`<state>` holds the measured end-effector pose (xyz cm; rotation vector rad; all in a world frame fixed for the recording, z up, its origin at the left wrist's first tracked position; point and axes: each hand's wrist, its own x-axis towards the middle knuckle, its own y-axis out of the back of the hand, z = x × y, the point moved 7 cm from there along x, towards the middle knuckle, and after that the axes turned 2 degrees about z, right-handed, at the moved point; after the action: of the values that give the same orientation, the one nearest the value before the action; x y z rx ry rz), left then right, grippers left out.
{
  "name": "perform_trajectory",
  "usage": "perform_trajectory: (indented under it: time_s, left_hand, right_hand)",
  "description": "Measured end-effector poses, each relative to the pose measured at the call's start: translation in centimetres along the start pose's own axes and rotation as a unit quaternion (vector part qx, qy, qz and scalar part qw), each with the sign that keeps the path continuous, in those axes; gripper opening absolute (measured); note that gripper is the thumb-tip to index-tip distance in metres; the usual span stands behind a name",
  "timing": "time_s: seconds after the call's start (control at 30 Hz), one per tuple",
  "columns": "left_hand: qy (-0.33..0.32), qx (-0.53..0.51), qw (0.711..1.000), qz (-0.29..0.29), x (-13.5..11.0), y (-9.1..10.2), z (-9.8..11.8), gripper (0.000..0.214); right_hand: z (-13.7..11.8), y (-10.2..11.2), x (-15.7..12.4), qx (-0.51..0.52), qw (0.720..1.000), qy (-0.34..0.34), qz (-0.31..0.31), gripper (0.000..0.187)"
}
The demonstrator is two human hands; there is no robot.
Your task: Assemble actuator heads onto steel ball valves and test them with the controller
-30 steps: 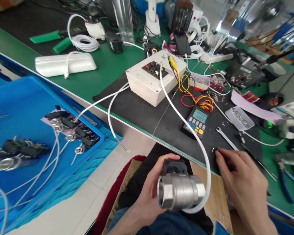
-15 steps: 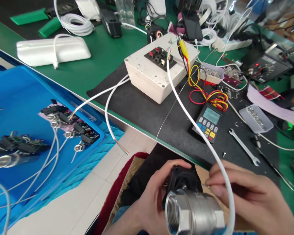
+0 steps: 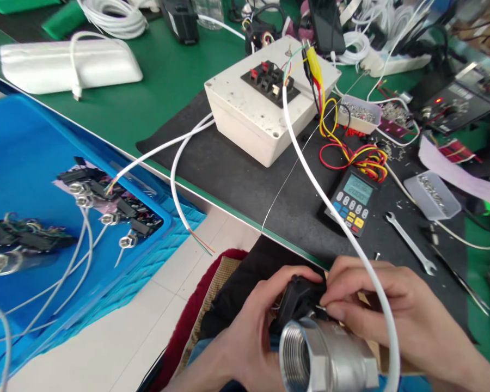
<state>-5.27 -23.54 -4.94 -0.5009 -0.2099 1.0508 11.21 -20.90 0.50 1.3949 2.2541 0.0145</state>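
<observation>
My left hand (image 3: 251,332) grips a steel threaded valve (image 3: 326,359) with a black actuator block (image 3: 300,299) on top, held over my lap at the bottom of the view. My right hand (image 3: 386,316) pinches a small metal screw (image 3: 322,308) against the side of the black block. A white cable (image 3: 330,201) runs from the valve, over my right hand, up to the white junction box (image 3: 265,103) on the bench.
On the black mat lie a handheld keypad controller (image 3: 351,201), a small spanner (image 3: 410,250), trays of screws (image 3: 433,193) and red-yellow wires (image 3: 351,155). A blue crate (image 3: 20,163) holding several wired valves stands at the left. The bench edge runs just above my hands.
My right hand left the mat with a small screw and came in to the black block on the valve. The view tilted down and the valve sits lower in it.
</observation>
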Motion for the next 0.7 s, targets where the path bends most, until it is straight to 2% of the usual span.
perform_trajectory:
  time_s: [0.13, 0.3, 0.37, 0.43, 0.5, 0.57, 0.63, 0.7]
  left_hand:
    - [-0.004, 0.009, 1.000, -0.015, -0.2, -0.1, -0.2, 0.072]
    - [-0.001, 0.022, 1.000, 0.008, 0.0, 0.3, 0.0, 0.069]
    - [0.035, 0.001, 0.999, 0.008, -0.1, 0.2, -0.3, 0.069]
    - [0.086, -0.031, 0.995, 0.025, -0.5, 0.4, -0.9, 0.071]
    - [0.117, -0.061, 0.990, 0.049, -0.8, 0.7, -1.4, 0.075]
    - [0.125, -0.080, 0.987, 0.059, -0.9, 0.8, -1.5, 0.075]
    - [0.130, -0.085, 0.987, 0.048, -0.7, 0.8, -1.3, 0.072]
    - [0.136, -0.087, 0.986, 0.031, -0.4, 0.7, -1.2, 0.069]
  right_hand:
    - [-0.8, -0.2, 0.3, -0.034, 0.999, 0.029, -0.010, 0.013]
    - [-1.9, 0.0, 0.7, -0.081, 0.996, 0.029, 0.004, 0.013]
    - [-1.8, 0.8, 0.2, -0.084, 0.996, 0.023, 0.018, 0.017]
    - [-1.2, 2.8, -1.1, -0.117, 0.989, 0.038, 0.078, 0.020]
    - [-0.2, 5.6, -2.9, -0.206, 0.958, 0.058, 0.191, 0.018]
    - [1.3, 7.8, -4.8, -0.311, 0.907, 0.050, 0.279, 0.017]
    - [2.9, 8.5, -5.8, -0.364, 0.881, 0.033, 0.300, 0.020]
    - [3.9, 8.5, -6.1, -0.381, 0.871, 0.028, 0.309, 0.025]
